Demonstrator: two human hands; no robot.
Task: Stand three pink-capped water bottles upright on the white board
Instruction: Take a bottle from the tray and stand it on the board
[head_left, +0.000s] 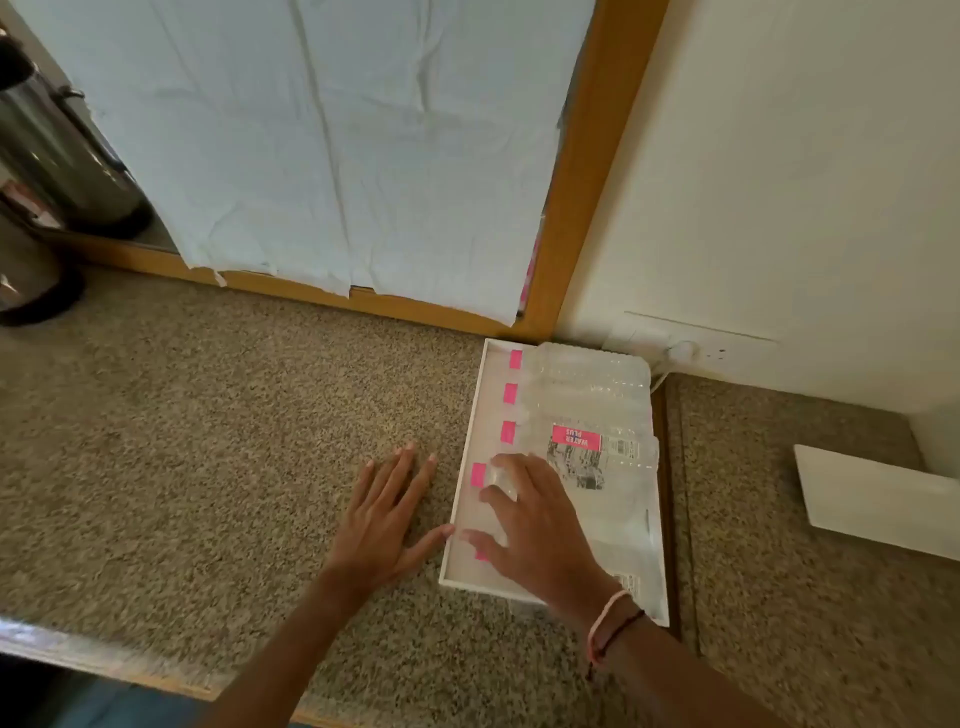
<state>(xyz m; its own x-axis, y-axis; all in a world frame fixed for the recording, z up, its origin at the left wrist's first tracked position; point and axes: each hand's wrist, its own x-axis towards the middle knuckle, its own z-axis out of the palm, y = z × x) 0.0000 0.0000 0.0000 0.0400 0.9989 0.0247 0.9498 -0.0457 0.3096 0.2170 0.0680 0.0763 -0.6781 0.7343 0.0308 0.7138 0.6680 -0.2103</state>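
Note:
A white board (470, 519) with a raised rim lies on the speckled counter at centre right. Several clear water bottles with pink caps lie flat on it, side by side, caps pointing left; one shows a pink label (576, 439). The near bottle's neck (498, 478) is under my right hand (535, 525), whose spread fingers rest on the necks of the two nearest bottles. Its grip is unclear. My left hand (387, 512) lies flat and open on the counter just left of the board, thumb touching the rim.
A framed mirror covered with white paper (332, 156) leans at the back. Steel canisters (57, 150) stand at far left. A white tray (878, 499) lies at right, and a wall socket with a cable (685, 353) sits behind the board.

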